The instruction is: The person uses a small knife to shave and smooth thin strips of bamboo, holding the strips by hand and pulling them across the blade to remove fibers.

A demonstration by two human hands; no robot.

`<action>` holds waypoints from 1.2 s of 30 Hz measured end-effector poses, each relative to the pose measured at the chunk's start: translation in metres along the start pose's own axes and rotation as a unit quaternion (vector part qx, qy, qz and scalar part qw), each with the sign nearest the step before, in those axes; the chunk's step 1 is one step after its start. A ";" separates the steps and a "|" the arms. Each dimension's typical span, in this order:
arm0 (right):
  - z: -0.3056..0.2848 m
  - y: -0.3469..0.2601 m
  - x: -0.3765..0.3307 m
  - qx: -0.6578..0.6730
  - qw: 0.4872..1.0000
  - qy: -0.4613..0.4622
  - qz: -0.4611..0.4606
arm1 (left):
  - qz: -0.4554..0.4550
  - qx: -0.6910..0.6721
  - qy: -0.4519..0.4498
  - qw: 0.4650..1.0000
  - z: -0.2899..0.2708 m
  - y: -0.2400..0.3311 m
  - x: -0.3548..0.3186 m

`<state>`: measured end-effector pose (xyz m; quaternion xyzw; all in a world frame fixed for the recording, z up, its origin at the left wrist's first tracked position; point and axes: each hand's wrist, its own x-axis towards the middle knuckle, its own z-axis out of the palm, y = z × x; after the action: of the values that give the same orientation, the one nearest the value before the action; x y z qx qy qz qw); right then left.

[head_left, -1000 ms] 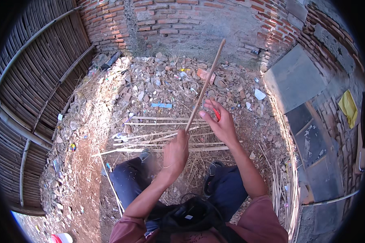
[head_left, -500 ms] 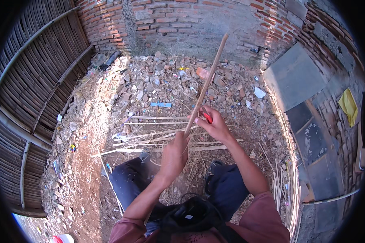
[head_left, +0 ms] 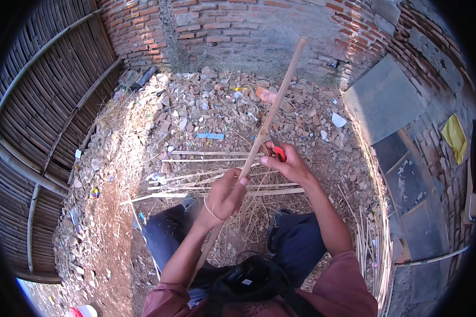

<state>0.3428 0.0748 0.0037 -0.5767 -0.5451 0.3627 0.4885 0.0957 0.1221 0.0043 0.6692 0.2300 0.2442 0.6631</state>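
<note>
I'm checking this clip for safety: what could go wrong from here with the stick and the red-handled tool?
1. The right hand holds the red-handled tool against the stick just above the left hand; a slip down the stick could cut those fingers.
2. The stick runs back past the knees, so a slip could reach a leg.
3. Rubble and loose strips lie underfoot; shifting position may mean a stumble.

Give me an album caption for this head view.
Seated over rubble, left hand grips a long bamboo stick while right hand holds a red-handled tool against it.
</note>
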 end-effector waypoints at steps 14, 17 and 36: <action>0.005 -0.012 -0.007 -0.116 0.991 0.020 -0.071 | -0.040 -0.079 -0.057 0.994 -0.020 0.001 0.000; 0.022 -0.005 -0.012 -0.070 0.994 -0.014 -0.082 | -0.035 -0.024 -0.011 0.999 -0.022 -0.011 0.004; 0.020 -0.034 -0.027 0.150 0.985 0.047 -0.069 | -0.053 0.081 0.068 0.993 -0.018 0.020 -0.003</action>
<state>0.3107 0.0492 0.0279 -0.4749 -0.4993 0.3782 0.6182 0.0819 0.1336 0.0245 0.6891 0.3287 0.2348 0.6017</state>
